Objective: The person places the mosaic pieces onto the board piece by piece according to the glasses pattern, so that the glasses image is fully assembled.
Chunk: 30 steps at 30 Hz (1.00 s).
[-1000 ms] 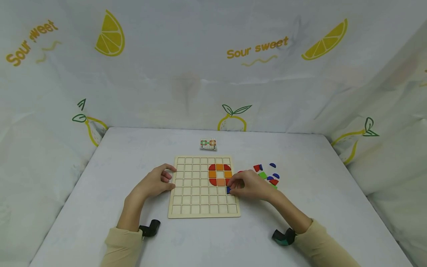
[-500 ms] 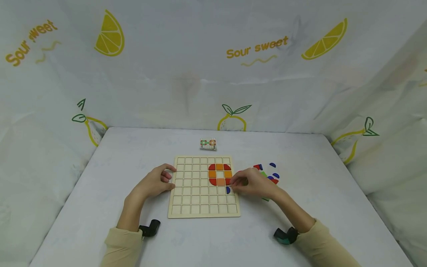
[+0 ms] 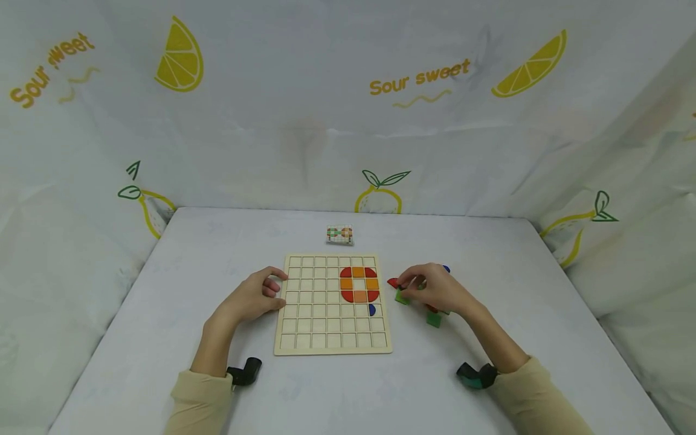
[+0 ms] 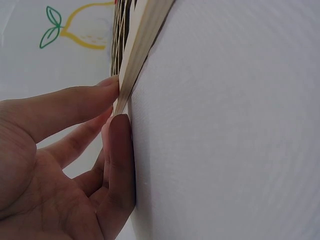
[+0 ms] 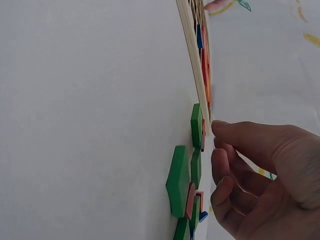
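Note:
My left hand (image 3: 251,296) rests at the left edge of the pale wooden grid board (image 3: 321,326), thumb and index finger touching the rim. The left wrist view shows the thumb (image 4: 75,107) against the board's side. On the board, red rounded pieces (image 3: 346,296) and orange squares (image 3: 357,272) form a ring, with a blue half-circle tile (image 3: 372,310) below it. My right hand (image 3: 435,287) hovers over loose tiles right of the board, fingers loosely bent. No tile shows between its fingers in the right wrist view. Nearby lie green tiles (image 5: 177,182) and a red tile (image 3: 393,282).
A small patterned card (image 3: 339,234) lies behind the board. Another green tile (image 3: 433,319) sits nearer the front. Part of the loose pile, including a blue tile (image 3: 446,269), is hidden by the right hand. A white printed cloth (image 3: 261,151) stands behind the table.
My right hand has let go of the blue half-circle tile on the board and moved right and slightly back, over the loose tiles. The left hand has stayed at the board's edge.

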Motion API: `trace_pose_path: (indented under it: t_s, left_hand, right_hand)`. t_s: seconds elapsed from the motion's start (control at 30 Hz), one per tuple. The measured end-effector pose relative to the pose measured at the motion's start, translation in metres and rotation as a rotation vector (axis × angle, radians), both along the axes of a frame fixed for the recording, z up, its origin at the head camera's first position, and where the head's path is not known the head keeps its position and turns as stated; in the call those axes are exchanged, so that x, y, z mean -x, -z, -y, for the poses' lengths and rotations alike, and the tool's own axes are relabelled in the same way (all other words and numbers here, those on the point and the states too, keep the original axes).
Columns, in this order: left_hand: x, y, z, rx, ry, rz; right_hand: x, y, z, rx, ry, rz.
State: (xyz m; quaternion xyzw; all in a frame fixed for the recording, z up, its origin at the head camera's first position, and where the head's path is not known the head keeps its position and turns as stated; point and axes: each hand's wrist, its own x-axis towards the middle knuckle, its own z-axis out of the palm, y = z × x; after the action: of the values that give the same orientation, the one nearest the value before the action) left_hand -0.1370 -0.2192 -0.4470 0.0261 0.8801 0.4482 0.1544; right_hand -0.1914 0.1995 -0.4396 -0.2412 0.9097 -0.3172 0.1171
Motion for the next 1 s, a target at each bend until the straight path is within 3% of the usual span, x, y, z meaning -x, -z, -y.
trace_pose_path:
  t_s: [0.33, 1.0]
  left_hand:
    - [0.0, 0.002, 0.001, 0.001, 0.002, -0.004]
    - [0.001, 0.004, 0.001, 0.002, 0.006, -0.002]
  right_hand:
    - [0.012, 0.008, -0.009, -0.056, 0.04, 0.03]
    - [0.023, 0.007, -0.014, -0.069, -0.033, 0.067]
